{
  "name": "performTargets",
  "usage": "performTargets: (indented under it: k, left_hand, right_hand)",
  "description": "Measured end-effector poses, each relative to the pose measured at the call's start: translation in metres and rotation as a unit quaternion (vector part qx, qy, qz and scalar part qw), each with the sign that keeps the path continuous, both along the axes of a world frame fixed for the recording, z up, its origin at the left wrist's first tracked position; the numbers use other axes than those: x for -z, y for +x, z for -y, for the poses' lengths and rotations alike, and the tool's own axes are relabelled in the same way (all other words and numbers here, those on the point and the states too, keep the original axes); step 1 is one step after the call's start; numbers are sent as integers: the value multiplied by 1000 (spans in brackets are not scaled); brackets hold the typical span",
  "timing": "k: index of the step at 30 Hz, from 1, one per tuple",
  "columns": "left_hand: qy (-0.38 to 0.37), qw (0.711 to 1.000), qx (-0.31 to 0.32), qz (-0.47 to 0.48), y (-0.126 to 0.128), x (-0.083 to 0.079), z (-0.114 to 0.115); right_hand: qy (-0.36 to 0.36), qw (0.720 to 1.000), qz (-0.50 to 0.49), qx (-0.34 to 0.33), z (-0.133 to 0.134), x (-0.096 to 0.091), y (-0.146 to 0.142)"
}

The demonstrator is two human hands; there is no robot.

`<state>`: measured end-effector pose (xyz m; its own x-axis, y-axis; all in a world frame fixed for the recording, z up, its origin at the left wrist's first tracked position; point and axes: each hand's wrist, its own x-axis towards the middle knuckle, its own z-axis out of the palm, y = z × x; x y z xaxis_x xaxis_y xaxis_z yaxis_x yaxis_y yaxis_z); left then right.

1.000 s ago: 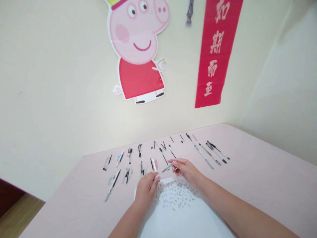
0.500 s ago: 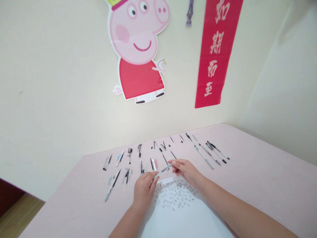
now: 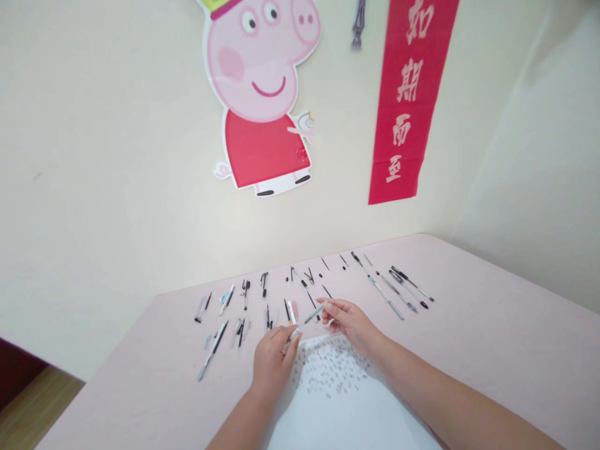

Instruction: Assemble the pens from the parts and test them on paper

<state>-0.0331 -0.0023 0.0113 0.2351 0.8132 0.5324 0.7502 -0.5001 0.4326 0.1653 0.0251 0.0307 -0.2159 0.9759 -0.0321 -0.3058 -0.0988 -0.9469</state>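
Barely shifted: pen part (image 3: pixel 314 313) edges leftward in right hand (image 3: pixel 345 319). I see forearms (image 3: pixel 435 378) angled inward over marked paper (image 3: pixel 340 414); left hand (image 3: pixel 275 356) curled, fingers pinching a small pale piece (image 3: pixel 294 334); right fingertips pinching the pen part near the paper's far edge; scattered pens (image 3: pixel 385 297) beyond.

On the wall (image 3: pixel 117 137) I see a pig (image 3: pixel 266 100) cutout in a red dress, a red banner (image 3: pixel 412 103) to its right, a purple strip (image 3: pixel 359 25) between them; wooden floor (image 3: pixel 47 400) shows lower left.
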Motion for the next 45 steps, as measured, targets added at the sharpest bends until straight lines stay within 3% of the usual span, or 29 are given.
performTargets:
  k: [4,6,9,12,14,19,25,31,36,41,45]
  left_hand:
    - [-45,998,-18,27,-2,1,-2]
    - [-54,998,-24,36,-2,2,-2]
    - [-66,997,-17,33,-1,0,-1]
    - [-64,998,8,16,1,-3,2]
    - [-58,998,32,6,3,-5,4]
    - [-64,995,80,-10,6,-8,7]
    - [-55,992,115,-25,4,-10,11]
    - [-80,995,48,-36,-6,-18,22]
    - [-90,995,-21,-29,-23,-6,33]
    - [-70,996,-47,-32,-32,10,36]
    - [-68,997,-24,-33,-34,10,35]
  right_hand:
    - [123,985,107,53,2,8,0]
    - [233,947,207,80,5,11,1]
    - [372,864,335,59,10,12,2]
    - [431,809,398,29,13,13,2]
    - [430,802,414,20,14,14,1]
    - [381,824,419,20,14,17,-1]
    - [303,870,386,49,8,21,2]
    - [213,925,301,85,-3,31,9]
    - [173,955,231,69,-5,32,8]
    - [178,958,215,60,-4,33,8]
    - [178,960,207,57,-2,31,9]
